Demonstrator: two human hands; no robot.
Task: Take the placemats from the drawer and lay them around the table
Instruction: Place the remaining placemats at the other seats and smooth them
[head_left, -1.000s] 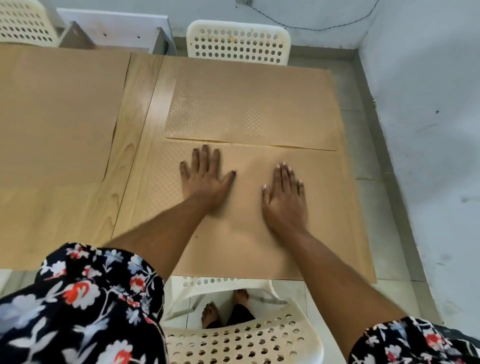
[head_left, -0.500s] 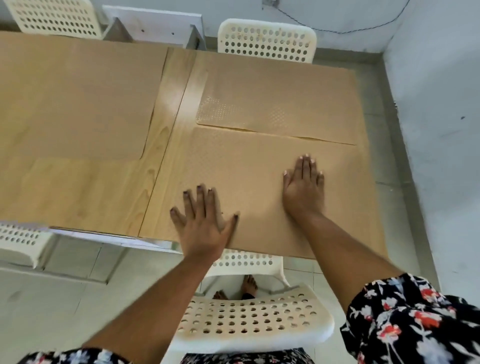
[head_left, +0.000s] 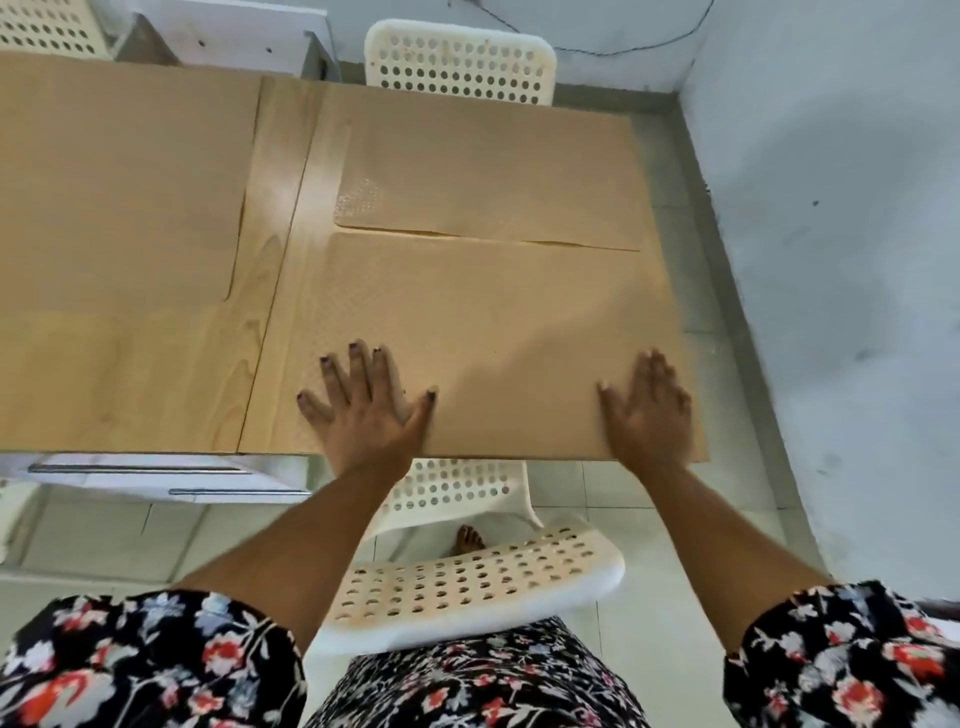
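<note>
A tan textured placemat (head_left: 493, 332) lies flat at the near right end of the wooden table (head_left: 156, 384), its near edge along the table's edge. My left hand (head_left: 363, 410) presses palm-down on its near left part, fingers spread. Flat on the mat's near right corner rests my right hand (head_left: 649, 410). A second placemat (head_left: 488, 171) lies just beyond it, touching edge to edge. A third placemat (head_left: 119, 187) covers the far left of the table.
A white perforated chair (head_left: 467, 577) stands between me and the table, another chair (head_left: 460, 67) at the far side. Drawer fronts with metal handles (head_left: 140, 470) show under the table's near left edge. A grey wall (head_left: 841, 260) runs close on the right.
Both hands slid back toward me across the near placemat and spread further apart, the right one to the mat's right corner. The view pulled back from the table.
</note>
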